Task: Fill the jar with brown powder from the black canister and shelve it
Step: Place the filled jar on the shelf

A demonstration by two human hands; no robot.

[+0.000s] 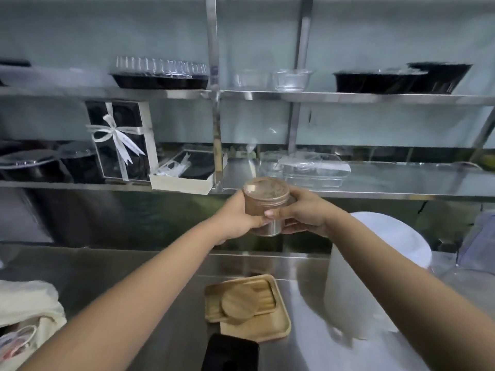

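Note:
A clear jar (266, 207) full of brown powder, closed with a clear-topped bronze lid, is held up in the air between both hands. My left hand (239, 216) grips its left side and my right hand (304, 212) grips its right side. The jar hangs just in front of and slightly below the edge of the lower steel shelf (375, 194). A black object (230, 353) at the bottom edge of the view may be the canister; only its top shows.
On the lower shelf stand a ribboned black gift box (120, 140), an open flat box (187, 172) and clear plastic containers (308, 170). Black trays (160, 80) sit on the upper shelf. Wooden trays (249, 303), a white tub (375, 277) and a cloth bag (26, 311) lie on the counter.

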